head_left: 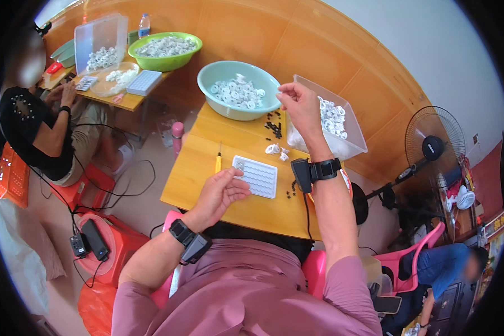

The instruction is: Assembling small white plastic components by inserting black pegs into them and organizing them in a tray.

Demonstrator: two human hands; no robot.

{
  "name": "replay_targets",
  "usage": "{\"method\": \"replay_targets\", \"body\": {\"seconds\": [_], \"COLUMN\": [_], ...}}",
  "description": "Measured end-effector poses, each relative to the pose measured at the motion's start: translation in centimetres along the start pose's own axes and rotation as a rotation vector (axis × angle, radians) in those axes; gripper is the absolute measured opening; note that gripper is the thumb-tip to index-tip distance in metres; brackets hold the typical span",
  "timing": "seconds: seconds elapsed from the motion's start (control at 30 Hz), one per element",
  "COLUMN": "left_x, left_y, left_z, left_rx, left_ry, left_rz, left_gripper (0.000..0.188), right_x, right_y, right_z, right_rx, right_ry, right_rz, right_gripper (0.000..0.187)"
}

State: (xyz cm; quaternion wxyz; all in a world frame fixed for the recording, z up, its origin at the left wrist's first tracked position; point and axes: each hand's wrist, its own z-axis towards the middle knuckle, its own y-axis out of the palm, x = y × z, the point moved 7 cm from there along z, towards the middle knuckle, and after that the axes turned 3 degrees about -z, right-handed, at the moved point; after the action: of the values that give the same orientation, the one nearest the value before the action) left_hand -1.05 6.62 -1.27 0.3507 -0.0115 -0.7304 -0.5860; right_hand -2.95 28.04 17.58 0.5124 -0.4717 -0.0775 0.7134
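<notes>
My left hand [220,193] is at the left edge of a white ridged tray [257,178]. Its thumb and forefinger are pinched together at the tray's upper left corner, where a small pale piece shows; its kind is unclear. My right hand [303,109] is raised between a pale teal bowl [207,78] and a clear plastic bin [355,126]. The fingertips of that hand are closed by the bowl's right rim, and whatever they hold is too small to name. White ring-like plastic parts [238,92] fill the bowl's bottom; similar white parts [333,119] lie in the bin.
A yellow-handled screwdriver [218,161], loose white parts [273,149] and small black pieces [274,127] lie on the wooden table [193,173]. A standing fan [432,147] is at the right. Another person [36,123] works at a table on the left; cables [126,187] cross the floor.
</notes>
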Motion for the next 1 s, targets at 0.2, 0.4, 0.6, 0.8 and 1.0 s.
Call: {"method": "replay_targets", "body": {"seconds": [0.2, 0.4, 0.6, 0.8, 1.0], "left_x": [-0.5, -0.9, -0.5, -0.3, -0.5], "left_y": [0.5, 0.7, -0.4, 1.3, 1.4], "left_z": [0.2, 0.2, 0.1, -0.1, 0.0], "left_rx": [0.001, -0.042, -0.032, 0.015, -0.065], "left_ry": [-0.001, -0.03, -0.014, 0.018, 0.015], "left_rz": [0.096, 0.137, 0.086, 0.058, 0.086], "left_gripper": [0.044, 0.039, 0.027, 0.04, 0.038], "right_x": [7.4, 11.1, 7.1, -6.4, -5.9], "right_y": [0.4, 1.4, 1.8, 1.4, 2.9], "right_z": [-6.8, -10.3, -11.4, -16.6, -17.7], "right_rx": [-0.302, -0.27, -0.228, -0.061, -0.049], "right_ry": [0.21, 0.293, 0.147, -0.474, -0.395], "right_rz": [-0.489, -0.662, -0.598, -0.442, -0.174], "right_gripper": [0.015, 0.014, 0.014, 0.011, 0.016]}}
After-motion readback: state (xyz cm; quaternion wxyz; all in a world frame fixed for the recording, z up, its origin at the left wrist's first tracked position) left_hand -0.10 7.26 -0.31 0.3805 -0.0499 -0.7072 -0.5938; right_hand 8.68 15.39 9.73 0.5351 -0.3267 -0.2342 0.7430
